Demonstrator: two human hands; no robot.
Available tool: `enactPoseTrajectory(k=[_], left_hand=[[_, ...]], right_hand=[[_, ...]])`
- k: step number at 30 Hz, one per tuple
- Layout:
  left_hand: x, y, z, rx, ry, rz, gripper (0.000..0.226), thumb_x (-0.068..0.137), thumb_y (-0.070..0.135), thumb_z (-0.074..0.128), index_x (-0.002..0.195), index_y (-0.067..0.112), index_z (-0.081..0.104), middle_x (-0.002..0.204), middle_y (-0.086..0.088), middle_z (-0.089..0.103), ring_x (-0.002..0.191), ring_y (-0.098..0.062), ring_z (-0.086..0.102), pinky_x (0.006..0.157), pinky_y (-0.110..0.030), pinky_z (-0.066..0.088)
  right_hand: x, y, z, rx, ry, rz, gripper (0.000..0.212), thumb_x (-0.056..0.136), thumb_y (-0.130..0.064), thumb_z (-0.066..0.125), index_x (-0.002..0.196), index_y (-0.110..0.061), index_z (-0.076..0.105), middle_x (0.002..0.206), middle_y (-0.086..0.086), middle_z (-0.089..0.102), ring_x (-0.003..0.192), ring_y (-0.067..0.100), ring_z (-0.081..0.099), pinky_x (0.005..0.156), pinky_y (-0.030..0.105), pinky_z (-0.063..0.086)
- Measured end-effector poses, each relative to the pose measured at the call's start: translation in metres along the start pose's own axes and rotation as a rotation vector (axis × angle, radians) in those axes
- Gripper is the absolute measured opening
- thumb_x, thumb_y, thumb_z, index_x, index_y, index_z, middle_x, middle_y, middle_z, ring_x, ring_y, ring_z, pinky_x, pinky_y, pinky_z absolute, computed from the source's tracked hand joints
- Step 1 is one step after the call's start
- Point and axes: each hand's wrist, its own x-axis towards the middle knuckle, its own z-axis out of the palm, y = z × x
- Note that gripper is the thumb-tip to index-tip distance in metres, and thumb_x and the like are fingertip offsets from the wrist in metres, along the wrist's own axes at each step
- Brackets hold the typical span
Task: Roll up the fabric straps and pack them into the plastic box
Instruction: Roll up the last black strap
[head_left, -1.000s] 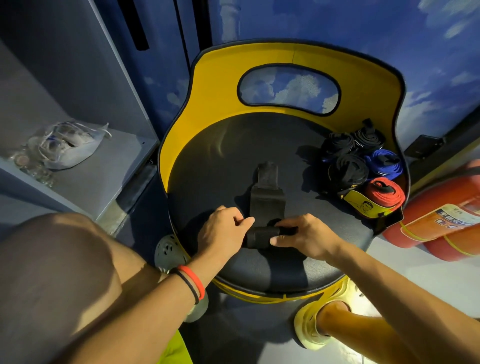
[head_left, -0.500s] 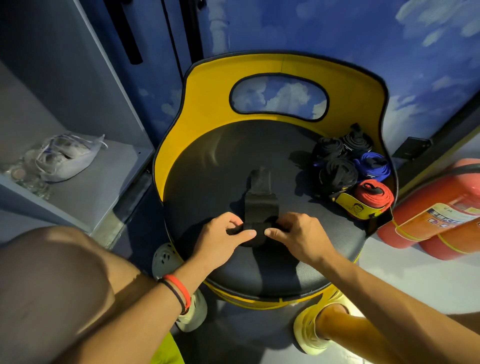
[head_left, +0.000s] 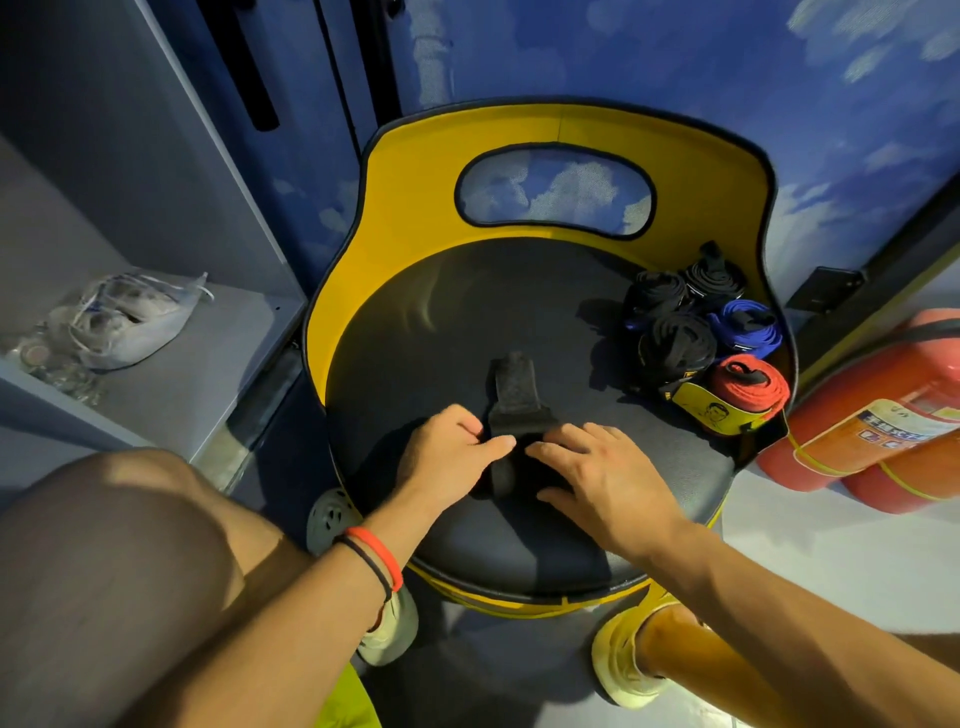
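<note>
Left hand (head_left: 454, 454), right hand (head_left: 602, 470) on strap (head_left: 514, 387)

black strap (head_left: 511, 387) lies flat on dark chair seat (head_left: 441, 322), near end rolled up. left hand (head_left: 449, 460) pinches roll from left, thumb across it. right hand (head_left: 605, 473) rests on roll from right, fingers fairly straight. at seat's right edge, against yellow backrest (head_left: 415, 208): black rolls (head_left: 675, 345), blue roll (head_left: 745, 327), red roll (head_left: 750, 387), bunched together and touching. fire extinguishers (head_left: 862, 436) on floor at right.
</note>
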Motion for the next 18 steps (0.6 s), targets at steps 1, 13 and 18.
enactPoseTrajectory(k=[1, 13, 18], left_hand=[[0.002, 0.003, 0.002, -0.098, -0.013, -0.019, 0.037, 0.081, 0.056, 0.077, 0.101, 0.028, 0.063, 0.096, 0.008, 0.070, 0.091, -0.012, 0.066, 0.082, -0.036, 0.057], [0.033, 0.007, 0.017, -0.353, 0.004, 0.012, 0.041, 0.086, 0.007, 0.078, 0.118, 0.031, 0.075, 0.099, 0.004, 0.062, 0.080, -0.010, 0.060, 0.068, -0.016, 0.046], [0.042, 0.005, 0.020, -0.134, 0.127, 0.063, 0.036, 0.083, 0.006, 0.081, 0.115, 0.023, 0.074, 0.119, 0.006, 0.056, 0.089, -0.008, 0.063, 0.071, -0.011, 0.043]], right_hand=[[0.001, 0.001, 0.000, -0.012, 0.003, 0.001, 0.050, 0.082, -0.043, 0.077, 0.129, -0.027, 0.066, 0.119, -0.003, 0.066, 0.096, 0.024, 0.062, 0.091, 0.039, 0.050], [0.010, 0.007, -0.002, 0.117, -0.029, 0.050, 0.050, 0.094, -0.046, 0.065, 0.141, -0.034, 0.058, 0.131, -0.011, 0.059, 0.117, 0.019, 0.056, 0.112, 0.039, 0.031], [0.019, 0.007, -0.002, 0.210, -0.087, 0.110, 0.051, 0.100, -0.045, 0.054, 0.148, -0.029, 0.050, 0.131, -0.008, 0.048, 0.117, 0.020, 0.053, 0.100, 0.040, 0.045]])
